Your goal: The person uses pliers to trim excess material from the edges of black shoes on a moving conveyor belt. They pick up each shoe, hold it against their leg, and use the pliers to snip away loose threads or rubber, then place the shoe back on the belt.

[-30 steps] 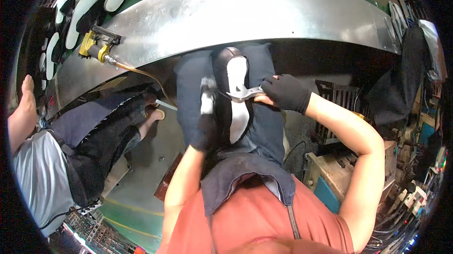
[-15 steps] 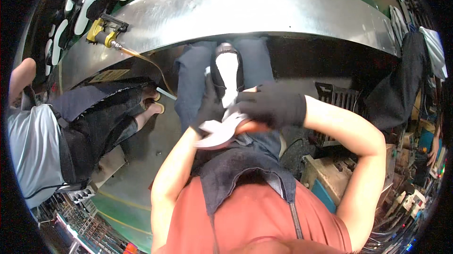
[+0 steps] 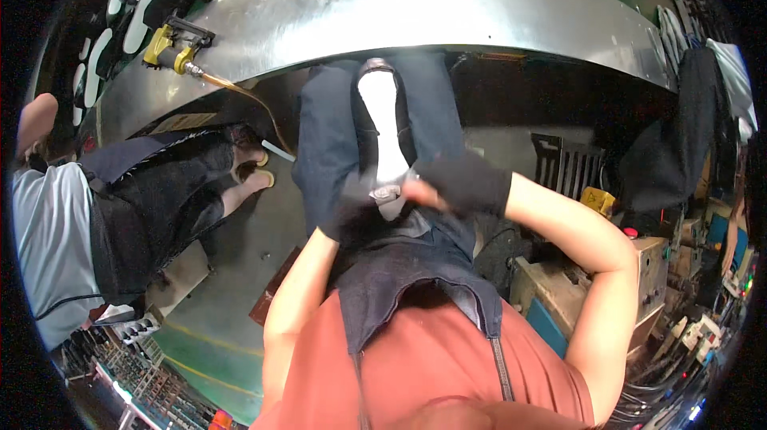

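Note:
A black shoe lies between my thighs, its long white underside facing up. One end points to the metal bench, the other toward my belly. My left hand, in a black glove, wraps the near end from the left. My right hand, gloved in black with bare fingertips, is at that same end from the right. Motion smears its fingers, so their grip is unclear. A small greyish-white piece shows between the hands, partly covered and blurred.
A metal bench crosses ahead, with a yellow-and-black air nail gun and its hose at the left. White sole-shaped pieces lie beyond. Another person is at my left. A wooden box-like machine stands at my right.
The broad, curved white piece between my hands no longer shows as before; a smaller part shows at the shoe's near end. Both hands have shifted slightly, and more of the white underside is uncovered.

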`<state>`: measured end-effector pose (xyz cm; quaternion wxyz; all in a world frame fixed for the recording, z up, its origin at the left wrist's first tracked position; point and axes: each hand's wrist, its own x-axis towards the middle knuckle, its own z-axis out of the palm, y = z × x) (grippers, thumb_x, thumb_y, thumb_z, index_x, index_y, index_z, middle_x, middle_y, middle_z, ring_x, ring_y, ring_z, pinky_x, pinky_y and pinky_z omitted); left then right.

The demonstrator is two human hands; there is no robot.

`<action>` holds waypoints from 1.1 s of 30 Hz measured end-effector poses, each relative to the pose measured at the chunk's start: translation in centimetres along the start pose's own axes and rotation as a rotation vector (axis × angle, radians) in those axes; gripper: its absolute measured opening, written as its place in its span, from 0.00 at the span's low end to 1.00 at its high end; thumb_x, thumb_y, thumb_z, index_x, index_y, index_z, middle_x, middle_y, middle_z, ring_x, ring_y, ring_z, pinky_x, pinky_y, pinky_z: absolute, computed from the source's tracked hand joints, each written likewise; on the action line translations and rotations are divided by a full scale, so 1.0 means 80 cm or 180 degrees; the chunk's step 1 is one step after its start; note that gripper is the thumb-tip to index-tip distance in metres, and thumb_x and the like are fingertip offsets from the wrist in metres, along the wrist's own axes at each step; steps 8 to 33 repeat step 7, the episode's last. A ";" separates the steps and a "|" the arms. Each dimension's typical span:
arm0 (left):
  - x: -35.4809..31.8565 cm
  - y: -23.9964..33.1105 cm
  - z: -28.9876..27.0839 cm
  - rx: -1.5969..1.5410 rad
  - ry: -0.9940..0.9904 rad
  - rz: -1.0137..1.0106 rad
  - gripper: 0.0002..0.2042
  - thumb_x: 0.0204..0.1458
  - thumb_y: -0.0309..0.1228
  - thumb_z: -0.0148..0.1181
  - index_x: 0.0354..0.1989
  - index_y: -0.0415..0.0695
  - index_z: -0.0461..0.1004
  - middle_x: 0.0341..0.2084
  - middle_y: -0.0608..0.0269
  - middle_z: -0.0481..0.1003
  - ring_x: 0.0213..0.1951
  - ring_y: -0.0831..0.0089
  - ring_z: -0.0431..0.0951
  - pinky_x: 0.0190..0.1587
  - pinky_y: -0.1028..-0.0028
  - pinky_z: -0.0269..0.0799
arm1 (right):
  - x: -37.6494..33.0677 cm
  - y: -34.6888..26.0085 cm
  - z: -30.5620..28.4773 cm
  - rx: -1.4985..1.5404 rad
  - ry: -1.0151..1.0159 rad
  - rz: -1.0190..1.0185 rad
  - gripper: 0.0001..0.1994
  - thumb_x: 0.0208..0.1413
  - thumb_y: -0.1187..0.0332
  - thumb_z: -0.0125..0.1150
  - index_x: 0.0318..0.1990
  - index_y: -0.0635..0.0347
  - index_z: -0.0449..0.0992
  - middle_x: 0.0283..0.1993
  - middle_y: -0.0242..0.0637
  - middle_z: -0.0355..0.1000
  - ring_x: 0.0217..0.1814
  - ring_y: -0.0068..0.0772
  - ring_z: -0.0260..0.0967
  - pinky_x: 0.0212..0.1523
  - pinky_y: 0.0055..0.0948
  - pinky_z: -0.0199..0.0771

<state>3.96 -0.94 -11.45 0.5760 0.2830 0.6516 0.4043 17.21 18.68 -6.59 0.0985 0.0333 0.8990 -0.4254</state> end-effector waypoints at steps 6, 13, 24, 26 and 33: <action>0.049 -0.116 -0.003 -0.0940 0.0370 0.1015 0.32 0.48 0.34 0.65 0.62 0.40 0.61 0.54 0.55 0.70 0.55 0.68 0.69 0.59 0.67 0.64 | -0.117 0.044 0.058 0.2812 0.1226 0.1480 0.20 0.68 0.56 0.40 0.50 0.59 0.75 0.37 0.40 0.77 0.24 0.28 0.68 0.27 0.28 0.70; 0.071 -0.106 -0.013 -0.0878 0.0319 0.1104 0.32 0.48 0.34 0.65 0.62 0.40 0.61 0.54 0.55 0.70 0.55 0.68 0.69 0.59 0.67 0.64 | -0.121 0.047 0.086 0.3162 0.1689 0.1663 0.19 0.68 0.56 0.40 0.58 0.54 0.68 0.43 0.41 0.75 0.26 0.26 0.68 0.29 0.26 0.72; 0.071 -0.106 -0.013 -0.0878 0.0319 0.1104 0.32 0.48 0.34 0.65 0.62 0.40 0.61 0.54 0.55 0.70 0.55 0.68 0.69 0.59 0.67 0.64 | -0.121 0.047 0.086 0.3162 0.1689 0.1663 0.19 0.68 0.56 0.40 0.58 0.54 0.68 0.43 0.41 0.75 0.26 0.26 0.68 0.29 0.26 0.72; 0.071 -0.106 -0.013 -0.0878 0.0319 0.1104 0.32 0.48 0.34 0.65 0.62 0.40 0.61 0.54 0.55 0.70 0.55 0.68 0.69 0.59 0.67 0.64 | -0.121 0.047 0.086 0.3162 0.1689 0.1663 0.19 0.68 0.56 0.40 0.58 0.54 0.68 0.43 0.41 0.75 0.26 0.26 0.68 0.29 0.26 0.72; 0.071 -0.106 -0.013 -0.0878 0.0319 0.1104 0.32 0.48 0.34 0.65 0.62 0.40 0.61 0.54 0.55 0.70 0.55 0.68 0.69 0.59 0.67 0.64 | -0.121 0.047 0.086 0.3162 0.1689 0.1663 0.19 0.68 0.56 0.40 0.58 0.54 0.68 0.43 0.41 0.75 0.26 0.26 0.68 0.29 0.26 0.72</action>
